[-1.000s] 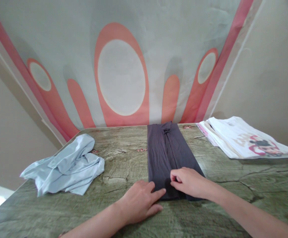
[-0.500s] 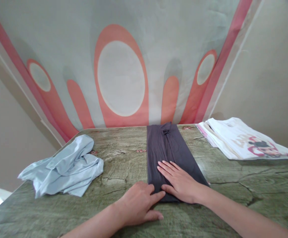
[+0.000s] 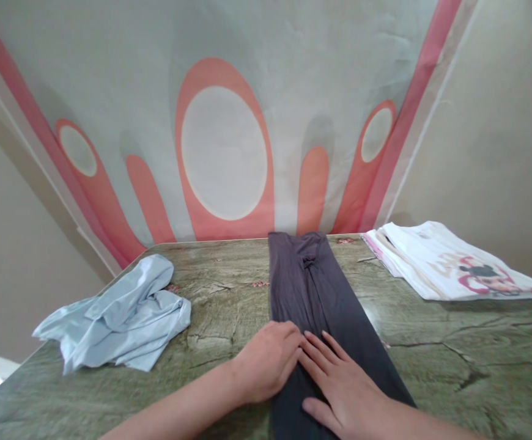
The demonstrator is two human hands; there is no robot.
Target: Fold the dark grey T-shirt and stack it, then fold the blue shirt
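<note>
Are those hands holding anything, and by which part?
The right hand lies spread on the dark garment, not gripping it. The left hand rests at its left edge; whether it pinches there cannot be told.

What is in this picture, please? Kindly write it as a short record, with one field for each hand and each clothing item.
Left hand: bent fingers on the left part of the dark garment; grip unclear
Right hand: palm down on the dark garment, fingers extended
Dark garment: lengthwise from the table's far edge, near end outside the picture
Light blue garment: crumpled, on the left
White clothes: flat stack on the right, printed top
Table: wood-look surface
Background: grey panel with coral shapes
</note>
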